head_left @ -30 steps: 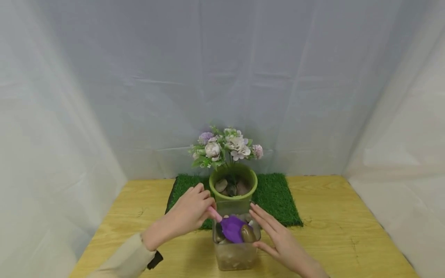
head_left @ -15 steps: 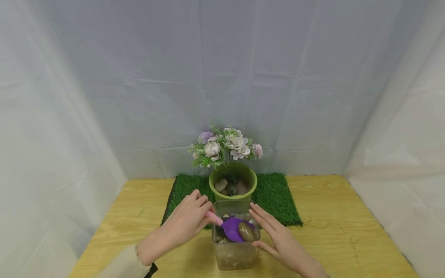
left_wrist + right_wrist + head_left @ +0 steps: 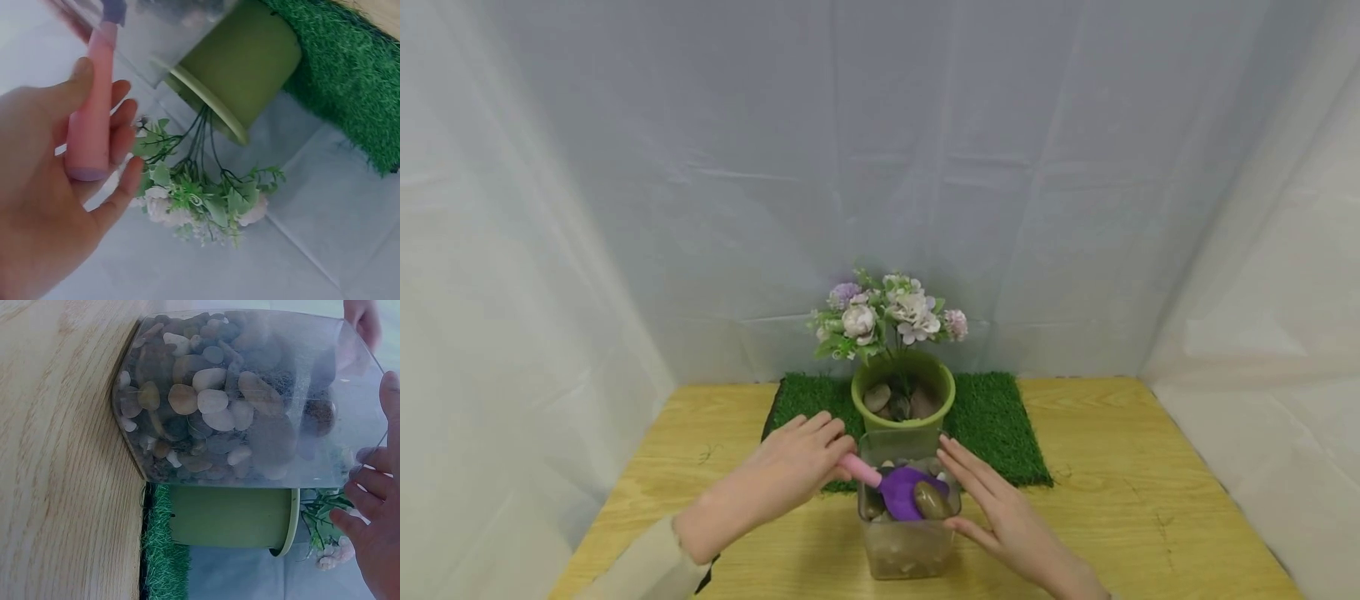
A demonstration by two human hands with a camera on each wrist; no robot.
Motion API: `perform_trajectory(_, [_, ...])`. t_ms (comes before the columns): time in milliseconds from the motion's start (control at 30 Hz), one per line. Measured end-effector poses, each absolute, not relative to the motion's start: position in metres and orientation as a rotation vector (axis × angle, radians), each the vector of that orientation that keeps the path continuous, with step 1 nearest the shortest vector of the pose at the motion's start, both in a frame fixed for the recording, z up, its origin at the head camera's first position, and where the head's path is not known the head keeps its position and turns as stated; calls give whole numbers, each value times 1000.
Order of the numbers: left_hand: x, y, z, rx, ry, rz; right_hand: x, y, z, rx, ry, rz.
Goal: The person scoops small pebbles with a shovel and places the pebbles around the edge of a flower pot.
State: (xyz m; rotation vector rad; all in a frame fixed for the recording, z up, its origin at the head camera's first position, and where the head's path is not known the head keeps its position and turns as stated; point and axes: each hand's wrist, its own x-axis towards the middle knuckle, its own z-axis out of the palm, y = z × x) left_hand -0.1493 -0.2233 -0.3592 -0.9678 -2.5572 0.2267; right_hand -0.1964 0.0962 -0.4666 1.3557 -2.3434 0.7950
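Observation:
My left hand (image 3: 790, 462) holds a small shovel by its pink handle (image 3: 94, 119), thumb on one side and fingers around the other. The shovel's purple blade (image 3: 901, 490) lies inside a clear square container (image 3: 901, 554) filled with pebbles. A large glossy brown stone (image 3: 932, 500) sits on the blade's right part. My right hand (image 3: 1000, 517) rests at the container's right side with straight fingers, fingertips and thumb at the rim. Through the clear wall, pebbles (image 3: 209, 394) of white, tan and grey show in the right wrist view.
Right behind the container stands a green flower pot (image 3: 904, 417) with stones inside and pale artificial flowers (image 3: 887, 317). The pot is on a green turf mat (image 3: 1000, 442) on a wooden table (image 3: 1120, 500). White sheeting (image 3: 925, 167) encloses the back and sides.
My left hand has moved slightly left and down, showing more of the pink handle. The brown stone has shifted a little left over the blade. My right hand stays put.

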Motion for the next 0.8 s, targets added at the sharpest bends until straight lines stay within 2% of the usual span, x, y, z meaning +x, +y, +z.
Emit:
perform_trajectory(233, [-151,-228,-366,-978,-2444,254,-196,96,-466,1354,-2349,801])
perform_trajectory(800, [-146,-235,-380,-884,-2509,-111,-196,96,-465,1354,-2345,831])
